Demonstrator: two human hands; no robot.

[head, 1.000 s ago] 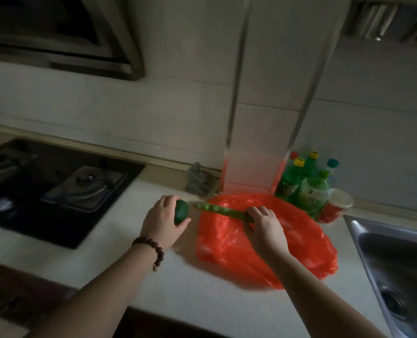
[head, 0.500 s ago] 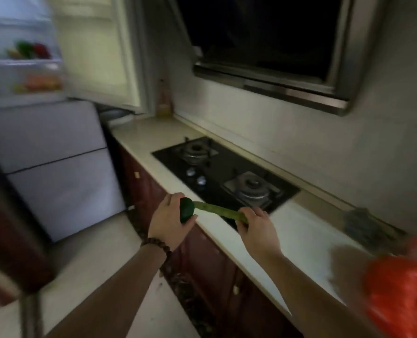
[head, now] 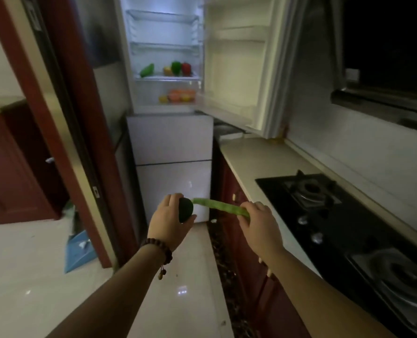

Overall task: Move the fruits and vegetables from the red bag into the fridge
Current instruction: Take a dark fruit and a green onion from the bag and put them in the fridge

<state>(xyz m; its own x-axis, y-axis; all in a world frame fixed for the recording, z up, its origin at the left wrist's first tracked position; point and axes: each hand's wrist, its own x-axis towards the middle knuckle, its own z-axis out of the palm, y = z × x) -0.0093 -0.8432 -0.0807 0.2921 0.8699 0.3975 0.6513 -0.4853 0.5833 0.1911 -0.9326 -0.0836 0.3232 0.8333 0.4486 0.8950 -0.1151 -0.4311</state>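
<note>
Just one head cam, looking forward and down over both hands, close below; the open fridge (head: 165, 69) sits well ahead, past the hands.

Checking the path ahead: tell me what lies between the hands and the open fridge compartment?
Head view: only bare floor and the fridge's closed lower doors below the open compartment.

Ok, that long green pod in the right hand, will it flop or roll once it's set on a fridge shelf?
The long green pod sticks out straight past the right hand without drooping, so it is probably fairly stiff. It looks flattish, so it is unlikely to roll. Probably light, since it is held at one end.
</note>
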